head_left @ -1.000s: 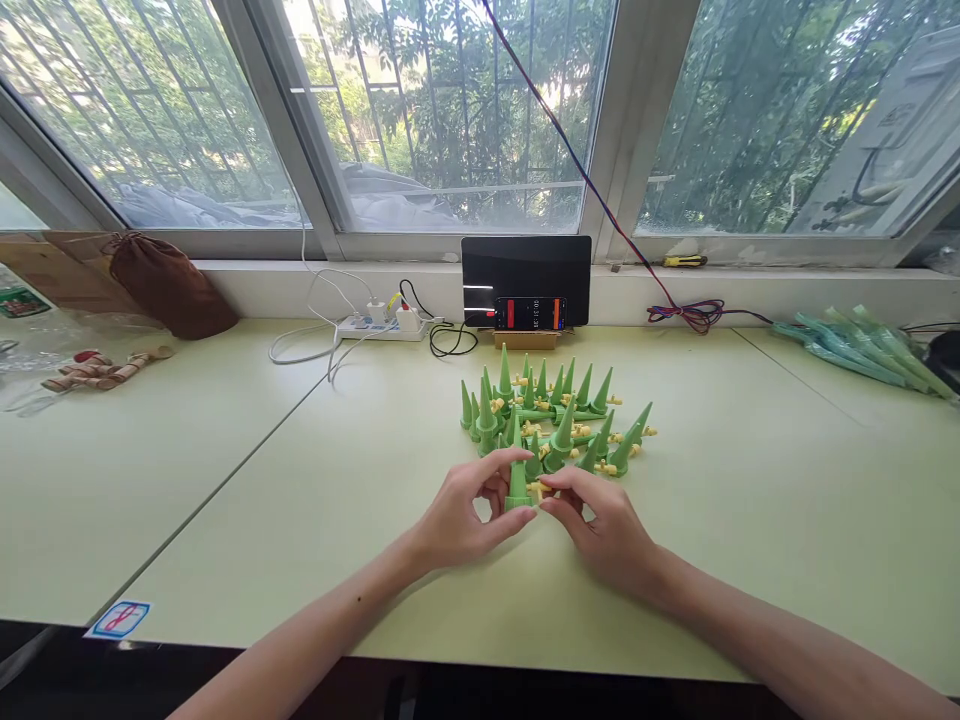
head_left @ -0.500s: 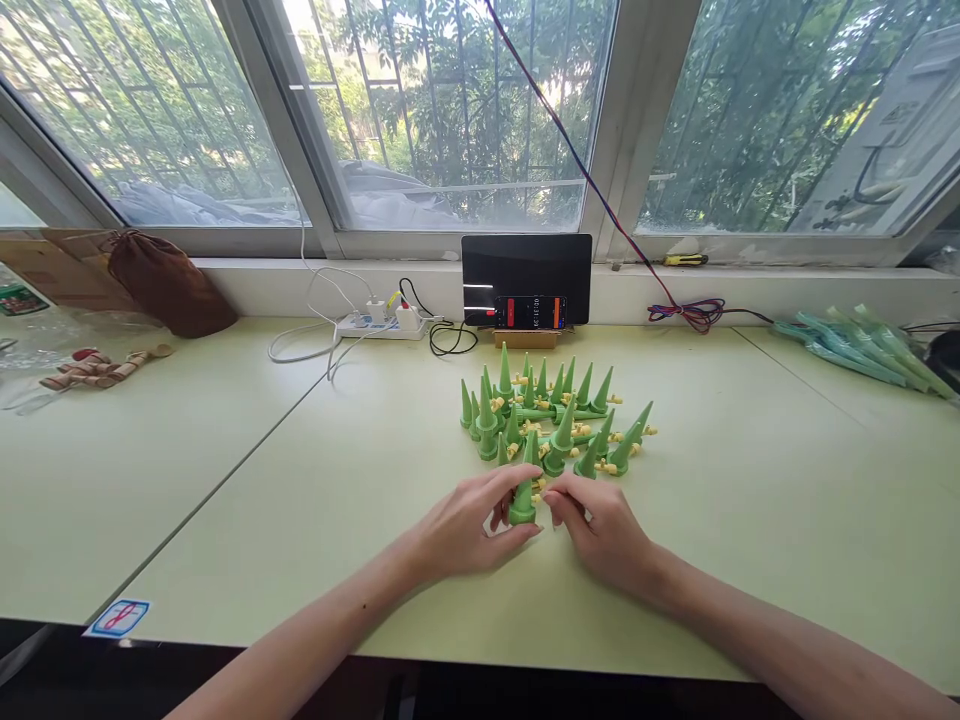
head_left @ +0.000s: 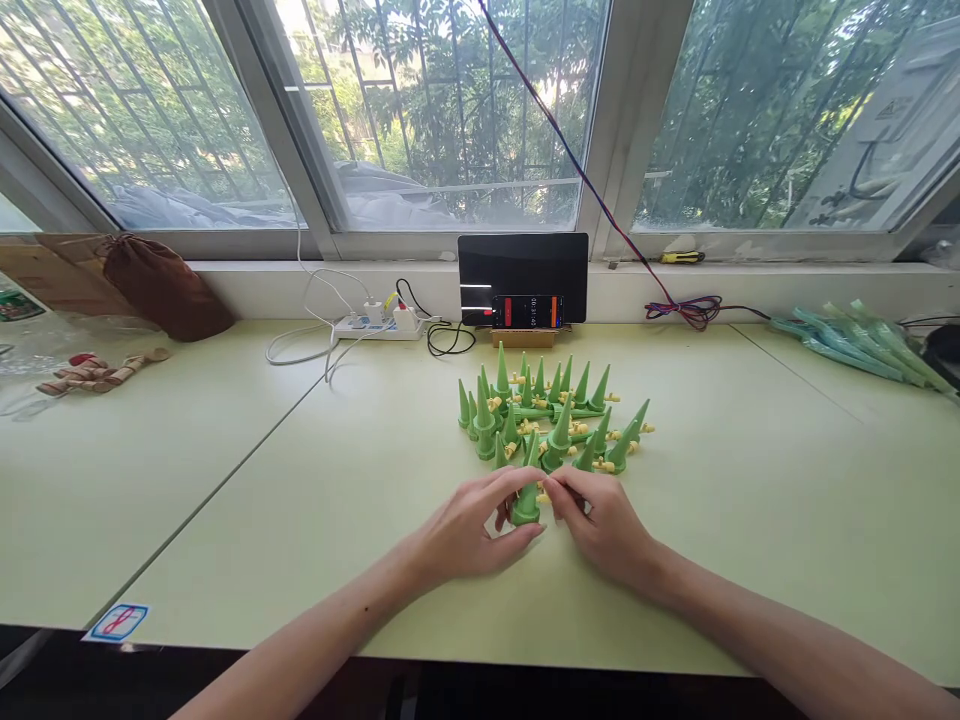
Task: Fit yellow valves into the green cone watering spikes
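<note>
My left hand [head_left: 463, 528] is closed round the base of a green cone-shaped spike [head_left: 526, 500] that stands on the pale green table [head_left: 300, 480]. My right hand [head_left: 604, 528] pinches a small yellow knob [head_left: 543, 495] on the spike's side. Just behind my hands stands a cluster of several more green spikes [head_left: 551, 415] with yellow knobs, most with their tips up.
A black screen [head_left: 523, 277] and a phone [head_left: 526, 311] stand at the back by the window sill. A power strip with cables [head_left: 375, 325] lies to their left. A brown pouch [head_left: 161, 285] sits at far left, a bundle of teal bagged items [head_left: 855, 345] at far right.
The spike in my hands has tilted slightly and come a little lower and nearer to me; my fingers have closed in tighter around it. The cluster has not moved.
</note>
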### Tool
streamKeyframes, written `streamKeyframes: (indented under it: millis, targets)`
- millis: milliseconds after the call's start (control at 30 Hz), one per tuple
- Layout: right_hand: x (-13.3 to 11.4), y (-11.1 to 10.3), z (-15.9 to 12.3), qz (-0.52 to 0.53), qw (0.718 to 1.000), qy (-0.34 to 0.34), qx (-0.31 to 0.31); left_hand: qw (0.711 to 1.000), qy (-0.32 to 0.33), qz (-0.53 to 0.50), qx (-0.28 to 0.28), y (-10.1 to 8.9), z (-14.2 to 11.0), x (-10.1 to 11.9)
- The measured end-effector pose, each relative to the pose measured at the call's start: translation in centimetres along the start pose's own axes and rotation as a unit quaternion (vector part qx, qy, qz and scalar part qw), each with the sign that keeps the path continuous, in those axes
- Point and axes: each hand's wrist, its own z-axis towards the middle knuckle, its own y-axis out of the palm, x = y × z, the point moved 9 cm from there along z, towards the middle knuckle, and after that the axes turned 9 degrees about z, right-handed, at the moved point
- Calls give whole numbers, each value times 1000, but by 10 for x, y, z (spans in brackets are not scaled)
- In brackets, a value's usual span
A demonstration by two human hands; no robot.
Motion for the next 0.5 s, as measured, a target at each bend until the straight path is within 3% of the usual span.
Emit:
streamKeyframes:
  millis: [233,500]
  targets:
    - [-13,-3,-2,-9,998,-61,8,993,-63,-95,43,-12,6,-8]
    - [-13,1,-6,-42,992,-120,-1,989,-71,-129,27,-14,8,-6]
